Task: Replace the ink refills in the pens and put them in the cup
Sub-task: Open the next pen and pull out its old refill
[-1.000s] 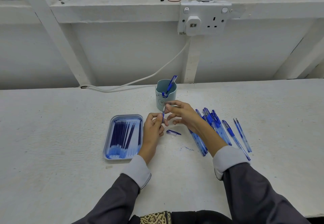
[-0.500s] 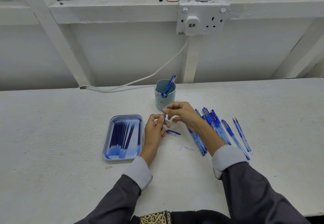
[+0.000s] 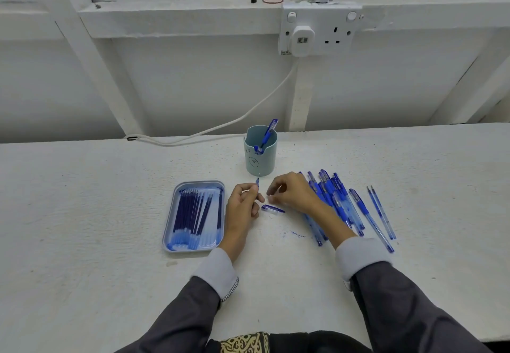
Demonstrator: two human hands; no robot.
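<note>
pen (image 3: 257,181) pinched in left hand (image 3: 242,204), right hand (image 3: 293,191) grip unclear, rough white table (image 3: 105,209), wall socket (image 3: 317,31)

Table (image 3: 82,200) w/ tray (image 3: 169,214), cup (image 3: 260,163), pens (image 3: 338,200)

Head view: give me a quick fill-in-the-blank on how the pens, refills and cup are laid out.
1. The cup holds ___ pen.
2. The tray of refills lies to the ___ of the left hand.
3. The left hand pinches a thin piece, its tip pointing toward the ___.
4. The loose pens lie on the ___ side of the table.

Missing words: one; left; cup; right.
</note>
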